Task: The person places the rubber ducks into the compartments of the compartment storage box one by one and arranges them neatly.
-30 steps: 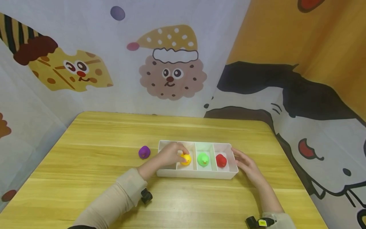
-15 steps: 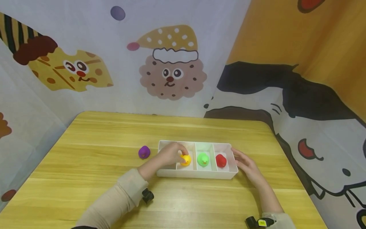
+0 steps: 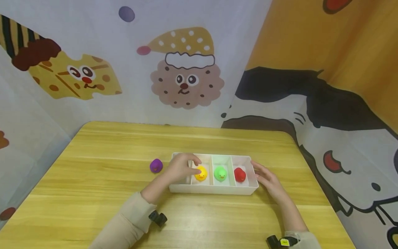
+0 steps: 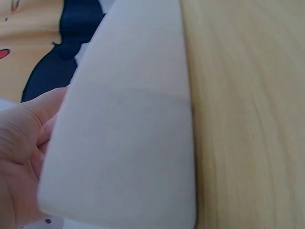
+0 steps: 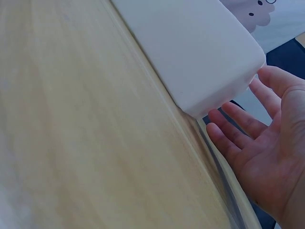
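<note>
A white box (image 3: 214,189) with a row of compartments lies on the table. A yellow rubber duck (image 3: 201,174) sits in its second compartment from the left, a green duck (image 3: 220,173) in the third, a red duck (image 3: 239,175) in the rightmost. Over the left end is my left hand (image 3: 179,168), thumb and forefinger spread apart above the yellow duck; the thumb tip overlaps it, contact unclear. This hand hides most of the leftmost compartment. My right hand (image 3: 269,180) rests its extended fingers against the box's right end; the right wrist view shows these fingers (image 5: 243,119) at the end wall.
A purple duck (image 3: 156,166) stands on the wooden table (image 3: 124,145), left of the box. Behind the table hangs a cloth (image 3: 124,114) printed with cartoon figures. A black wrist camera (image 3: 158,218) is strapped near the left sleeve.
My left thumb and forefinger have parted from their pinch on the yellow duck, and the hand has drawn slightly left. The duck stays in its compartment. My right hand keeps its place.
</note>
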